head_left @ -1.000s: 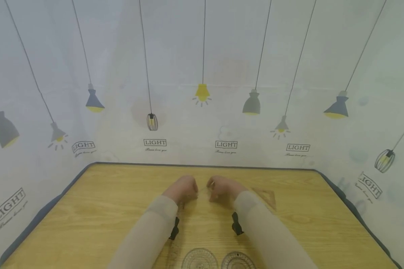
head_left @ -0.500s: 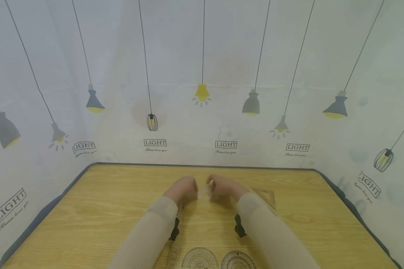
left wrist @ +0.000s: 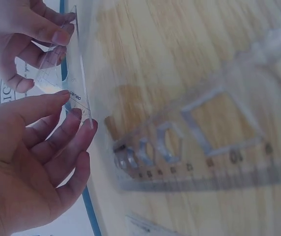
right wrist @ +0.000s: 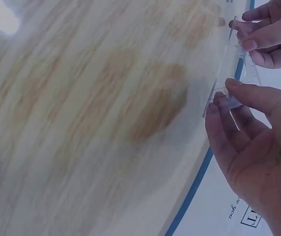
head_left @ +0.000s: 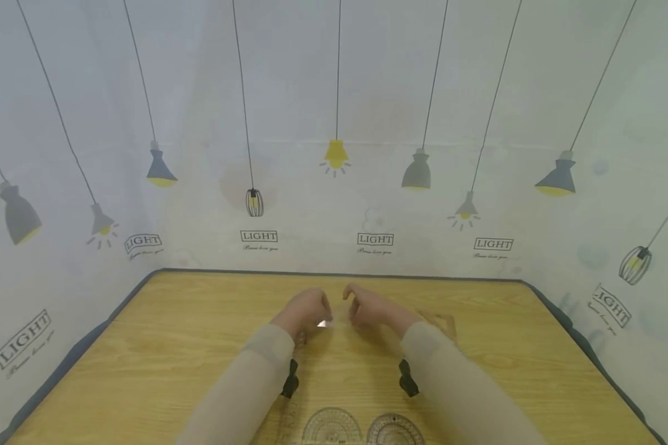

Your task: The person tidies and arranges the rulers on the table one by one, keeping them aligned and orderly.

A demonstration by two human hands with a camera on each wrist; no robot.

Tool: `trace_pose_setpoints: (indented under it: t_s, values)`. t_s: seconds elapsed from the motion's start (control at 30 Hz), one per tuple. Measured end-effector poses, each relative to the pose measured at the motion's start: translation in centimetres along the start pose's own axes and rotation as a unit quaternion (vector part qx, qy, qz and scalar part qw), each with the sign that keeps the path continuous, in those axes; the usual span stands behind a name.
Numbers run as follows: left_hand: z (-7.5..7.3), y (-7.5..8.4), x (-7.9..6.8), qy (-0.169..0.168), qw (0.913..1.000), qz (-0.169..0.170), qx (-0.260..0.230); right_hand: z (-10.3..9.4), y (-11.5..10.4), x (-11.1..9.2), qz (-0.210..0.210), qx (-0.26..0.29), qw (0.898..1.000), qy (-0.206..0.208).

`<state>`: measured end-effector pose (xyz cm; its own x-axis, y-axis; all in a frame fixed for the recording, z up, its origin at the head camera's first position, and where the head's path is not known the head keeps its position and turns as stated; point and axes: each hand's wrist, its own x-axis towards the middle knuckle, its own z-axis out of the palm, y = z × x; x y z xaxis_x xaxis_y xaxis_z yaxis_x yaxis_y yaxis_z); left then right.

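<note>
Between both hands a small clear plastic set square [left wrist: 75, 73] is held up on a slant above the table, with printed scale lines along its edges. My left hand [head_left: 306, 309] pinches one end, thumb on one face and fingertips on the other. At the opposite end my right hand [right wrist: 263, 132] grips it the same way, thumb over the fingers. From the head view the set square [head_left: 325, 323] is mostly see-through, with a bright glint beside the left fingers. Beneath the left wrist lies a clear stencil ruler [left wrist: 187, 142] with geometric cut-outs.
Two clear round protractors, one left [head_left: 332, 426] and one right [head_left: 395, 429], lie at the near edge of the wooden table [head_left: 534, 358]. Another set square [head_left: 444, 324] lies beyond the right forearm, partly hidden. A white curtain [head_left: 312, 93] printed with lamps encloses the table.
The set square has turned between the hands and now catches a glint near the left fingers. My right hand and sleeve have shifted slightly right, with the right index finger raised a little.
</note>
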<state>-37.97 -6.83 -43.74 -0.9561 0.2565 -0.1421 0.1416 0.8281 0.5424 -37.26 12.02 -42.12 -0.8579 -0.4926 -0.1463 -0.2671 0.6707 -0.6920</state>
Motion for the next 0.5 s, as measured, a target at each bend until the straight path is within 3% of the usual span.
trace_pose_setpoints:
  t_s: [0.27, 0.5]
  values:
    - [0.1, 1.5, -0.7, -0.034, 0.9978, -0.001, -0.057, -0.9, 0.2, -1.6, -0.002, -0.008, 1.000, -0.012]
    - [0.2, 3.0, -1.5, -0.058, 0.9930, 0.028, -0.099, -1.7, 0.8, -3.7, -0.028, 0.004, 1.000, -0.014]
